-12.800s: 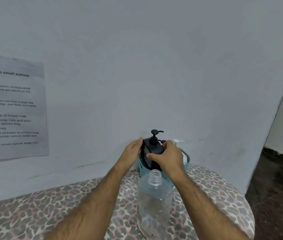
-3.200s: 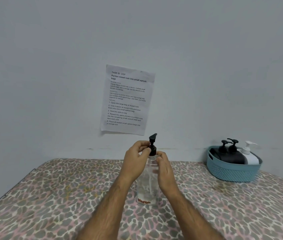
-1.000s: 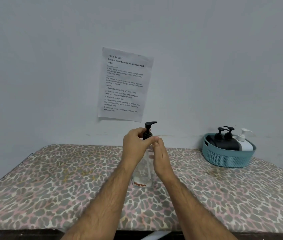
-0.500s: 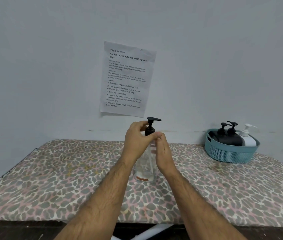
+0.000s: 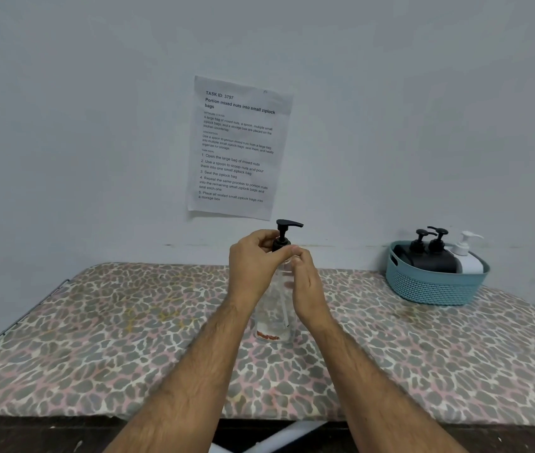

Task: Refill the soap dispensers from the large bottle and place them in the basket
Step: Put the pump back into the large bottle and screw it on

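Observation:
A large clear bottle (image 5: 274, 317) stands upright mid-table, nearly empty, with a black pump top (image 5: 284, 232) on its neck. My left hand (image 5: 253, 266) pinches the pump's collar with thumb and fingers. My right hand (image 5: 308, 289) lies against the bottle's right side, its fingers fairly straight and the fingertips up at the neck. At the back right a teal basket (image 5: 436, 287) holds two black dispensers (image 5: 426, 261) and one white dispenser (image 5: 470, 261).
The table (image 5: 96, 338) has a leopard-print cover and stands against a grey wall. A printed paper sheet (image 5: 238, 148) is stuck to the wall behind the bottle. The table's front edge is close to me, with dark floor below it.
Since 12.8 s ago my hands left the basket and the pump top went onto the open bottle. In the last second the pump head has turned a little; the hands stay at the neck.

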Motion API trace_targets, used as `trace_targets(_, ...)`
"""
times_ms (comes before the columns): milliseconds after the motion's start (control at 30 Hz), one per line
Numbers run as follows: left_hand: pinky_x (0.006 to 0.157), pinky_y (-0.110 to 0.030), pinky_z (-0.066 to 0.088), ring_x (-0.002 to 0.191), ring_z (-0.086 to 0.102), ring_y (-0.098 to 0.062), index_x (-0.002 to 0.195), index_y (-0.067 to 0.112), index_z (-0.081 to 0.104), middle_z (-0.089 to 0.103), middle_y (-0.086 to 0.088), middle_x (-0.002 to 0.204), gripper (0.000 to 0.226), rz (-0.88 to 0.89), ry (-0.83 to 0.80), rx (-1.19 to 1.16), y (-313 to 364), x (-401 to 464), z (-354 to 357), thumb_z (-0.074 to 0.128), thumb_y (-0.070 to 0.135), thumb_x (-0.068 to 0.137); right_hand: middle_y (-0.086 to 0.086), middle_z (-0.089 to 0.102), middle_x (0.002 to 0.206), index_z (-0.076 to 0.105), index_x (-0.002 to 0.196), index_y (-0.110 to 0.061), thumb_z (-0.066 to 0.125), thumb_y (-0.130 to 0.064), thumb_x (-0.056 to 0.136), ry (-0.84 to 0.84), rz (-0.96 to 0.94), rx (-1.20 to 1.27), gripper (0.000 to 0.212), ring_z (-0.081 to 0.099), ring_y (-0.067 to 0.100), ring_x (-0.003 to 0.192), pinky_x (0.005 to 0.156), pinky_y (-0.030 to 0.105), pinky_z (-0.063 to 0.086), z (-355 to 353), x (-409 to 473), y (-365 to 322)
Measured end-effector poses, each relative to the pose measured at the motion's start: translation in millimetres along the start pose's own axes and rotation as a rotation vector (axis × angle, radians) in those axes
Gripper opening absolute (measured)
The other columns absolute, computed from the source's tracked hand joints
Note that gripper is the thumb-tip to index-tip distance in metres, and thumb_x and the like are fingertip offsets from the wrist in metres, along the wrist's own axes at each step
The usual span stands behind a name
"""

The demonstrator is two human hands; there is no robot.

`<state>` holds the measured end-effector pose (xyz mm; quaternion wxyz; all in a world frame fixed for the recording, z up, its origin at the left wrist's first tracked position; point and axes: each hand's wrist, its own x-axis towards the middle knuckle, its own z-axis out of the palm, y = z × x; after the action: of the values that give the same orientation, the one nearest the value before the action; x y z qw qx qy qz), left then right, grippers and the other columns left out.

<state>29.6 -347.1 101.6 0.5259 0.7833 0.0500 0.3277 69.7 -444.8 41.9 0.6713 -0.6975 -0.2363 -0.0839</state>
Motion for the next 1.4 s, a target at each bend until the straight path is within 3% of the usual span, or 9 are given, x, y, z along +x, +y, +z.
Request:
trace_targets(133, 0.084, -0.015, 0.050, 0.092, 0.066, 0.004, 0.103, 0.021, 0.075, 0.074, 0.015, 0.094, 0.043, 0.013, 0.067, 0.116, 0, -7, 6, 0.084, 0.049, 0.071, -0.007, 0.064, 0.112, 0.053, 0.110, -0.033, 0.025, -0.041, 0.099, -0.010, -0.010, 0.012, 0.031, 0.061, 0.008, 0.103, 0.085, 0.027, 0.049, 0, 0, -1)
trace_targets(233, 0.071, -0.003, 0.040, 0.079, 0.058, 0.012, 0.097, 0.022, 0.075, 0.068, 0.019, 0.087, 0.037, 0.013, 0.075, 0.162, 3, -9, 9, 0.081, 0.050, 0.074, -0.005, 0.065, 0.113, 0.053, 0.112, -0.029, 0.024, -0.040, 0.100, -0.017, -0.015, 0.008, 0.034, 0.062, 0.010, 0.104, 0.084, 0.026, 0.048, 0, 0, 0)
trace_targets(333, 0.063, -0.002, 0.040, 0.073, 0.058, 0.014, 0.092, 0.022, 0.077, 0.069, 0.018, 0.082, 0.030, 0.002, 0.058, 0.158, 3, -5, 9, 0.079, 0.047, 0.076, -0.004, 0.064, 0.115, 0.053, 0.119, -0.028, 0.024, -0.040, 0.097, -0.007, 0.000, 0.011, 0.038, 0.061, 0.010, 0.105, 0.088, 0.030, 0.050, 0, 1, 1)
trace_targets(600, 0.071, -0.008, 0.042, 0.081, 0.066, 0.005, 0.084, 0.023, 0.075, 0.073, 0.013, 0.081, 0.014, 0.048, -0.141, 0.069, -7, 7, -2, 0.077, 0.037, 0.081, -0.002, 0.065, 0.111, 0.055, 0.114, -0.025, 0.025, -0.033, 0.094, 0.001, 0.001, 0.024, 0.037, 0.063, 0.006, 0.096, 0.081, 0.025, 0.049, 0, 4, -1)
trace_targets(800, 0.077, -0.017, 0.049, 0.083, 0.068, -0.005, 0.085, 0.017, 0.075, 0.074, 0.008, 0.081, 0.017, 0.109, -0.271, 0.038, -8, 15, -11, 0.076, 0.034, 0.084, -0.007, 0.063, 0.115, 0.054, 0.117, -0.024, 0.026, -0.034, 0.095, 0.008, 0.013, 0.010, 0.037, 0.061, 0.009, 0.104, 0.087, 0.032, 0.051, -1, 4, 0)
trace_targets(1000, 0.077, -0.007, 0.047, 0.087, 0.068, 0.001, 0.091, 0.018, 0.077, 0.076, 0.009, 0.087, 0.015, 0.062, -0.309, -0.030, -10, 17, -11, 0.079, 0.030, 0.082, -0.006, 0.063, 0.114, 0.053, 0.111, -0.028, 0.026, -0.035, 0.094, -0.001, 0.032, -0.003, 0.033, 0.062, 0.012, 0.104, 0.087, 0.033, 0.051, -2, 3, -2)
trace_targets(1167, 0.082, -0.008, 0.046, 0.092, 0.065, 0.008, 0.094, 0.025, 0.074, 0.074, 0.014, 0.094, 0.014, 0.035, -0.260, -0.049, -14, 10, -6, 0.078, 0.032, 0.083, -0.002, 0.062, 0.118, 0.053, 0.116, -0.023, 0.026, -0.037, 0.094, -0.030, 0.065, -0.014, 0.038, 0.061, 0.012, 0.106, 0.087, 0.030, 0.051, -4, 1, -9)
trace_targets(1267, 0.096, -0.019, 0.046, 0.106, 0.061, 0.009, 0.108, 0.032, 0.070, 0.071, 0.018, 0.108, 0.019, 0.023, -0.256, -0.047, -21, 1, -8, 0.070, 0.036, 0.089, -0.002, 0.061, 0.119, 0.051, 0.120, -0.022, 0.027, -0.032, 0.102, -0.068, 0.098, -0.033, 0.031, 0.060, 0.011, 0.106, 0.089, 0.034, 0.050, -8, 0, -11)
trace_targets(1400, 0.106, -0.030, 0.043, 0.126, 0.052, -0.006, 0.142, 0.022, 0.052, 0.055, 0.010, 0.138, 0.058, -0.105, -0.237, -0.157, -30, -16, -18, 0.059, 0.051, 0.092, 0.000, 0.058, 0.122, 0.049, 0.122, -0.022, 0.027, -0.026, 0.108, -0.114, 0.150, -0.055, 0.026, 0.060, 0.011, 0.102, 0.083, 0.029, 0.046, -13, -1, -20)
